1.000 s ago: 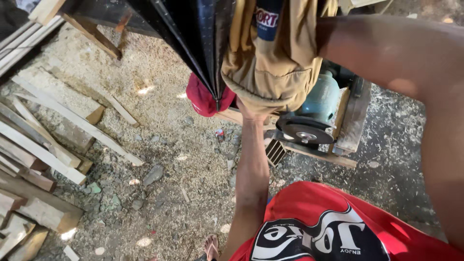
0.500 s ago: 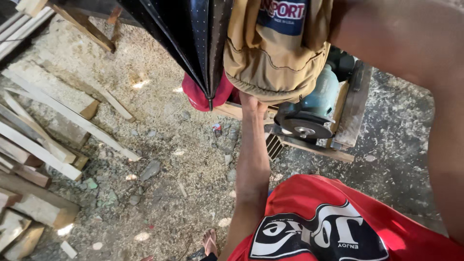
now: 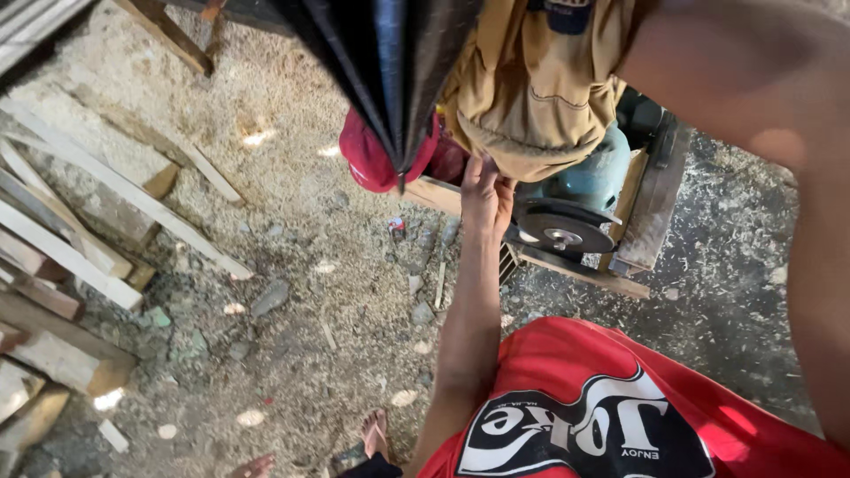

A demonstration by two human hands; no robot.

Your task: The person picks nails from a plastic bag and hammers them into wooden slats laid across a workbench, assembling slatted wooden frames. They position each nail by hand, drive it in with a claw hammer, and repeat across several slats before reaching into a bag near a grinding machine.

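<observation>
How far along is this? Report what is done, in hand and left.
Done: the tan garment hangs beside a black folded umbrella, a red cap below. In hand: the left hand reaches the garment's lower edge, fingers on the cloth; grip unclear. The right hand is out of view. Left: probably settling or freeing the garment; the disc grinder below stands untouched.
</observation>
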